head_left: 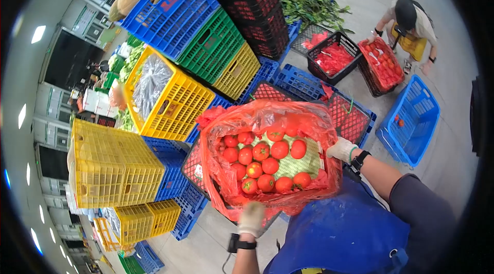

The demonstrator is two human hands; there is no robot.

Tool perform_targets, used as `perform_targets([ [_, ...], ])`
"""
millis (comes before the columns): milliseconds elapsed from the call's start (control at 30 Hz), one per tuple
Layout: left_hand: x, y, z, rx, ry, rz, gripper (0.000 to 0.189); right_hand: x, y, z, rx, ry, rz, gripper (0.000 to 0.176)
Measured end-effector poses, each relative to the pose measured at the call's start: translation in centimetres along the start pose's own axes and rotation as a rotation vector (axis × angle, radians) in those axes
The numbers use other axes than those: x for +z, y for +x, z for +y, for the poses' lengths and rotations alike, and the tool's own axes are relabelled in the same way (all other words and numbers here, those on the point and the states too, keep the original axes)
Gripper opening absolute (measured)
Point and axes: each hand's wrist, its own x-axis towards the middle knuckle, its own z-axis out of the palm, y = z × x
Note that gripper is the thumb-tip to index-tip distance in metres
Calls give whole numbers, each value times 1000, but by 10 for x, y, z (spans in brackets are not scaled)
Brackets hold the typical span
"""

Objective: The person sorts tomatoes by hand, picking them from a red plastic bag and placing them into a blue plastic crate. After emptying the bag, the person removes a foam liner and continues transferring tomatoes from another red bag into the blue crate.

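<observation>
Straight before me is a crate lined with a red plastic bag point(225, 195), its edges bunched over the rim. Several red tomatoes point(261, 151) lie inside on a pale green sheet point(292, 167), mostly toward the left. My left hand point(251, 218), in a white glove, is closed at the crate's near side against the red plastic. On the right side my right hand point(341, 150), also gloved, grips the rim, with fingers partly hidden by the plastic. Dark lidded crates point(348, 115) show red through their mesh beneath and behind.
Stacked blue, green and yellow crates point(170, 112) rise at left. Behind stand a black crate of red plastic point(337, 60) and a blue crate point(411, 119) holding a few tomatoes. Another person point(414, 27) bends by a tomato crate point(382, 63). Leafy greens point(309, 1) are piled farther back.
</observation>
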Motion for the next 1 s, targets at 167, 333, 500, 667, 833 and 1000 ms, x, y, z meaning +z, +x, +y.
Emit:
perform_targets([
  [167,-72,110,-52,305,404,963,47,13,-9,1,-246,182,348,47],
  [333,-78,169,-60,-259,-568,333,46,14,0,1,-69,122,458,44],
  [500,-91,183,-73,-205,-618,142,52,16,33,18,-2,149,372,34],
  [667,-97,179,-11,-149,-409,63,52,-1,87,52,-92,188,351,30],
  [833,-88,175,29,-268,-206,82,53,-30,41,55,-35,266,224,36],
  [1000,-36,163,30,-141,-339,101,55,-38,31,132,-44,324,321,44],
])
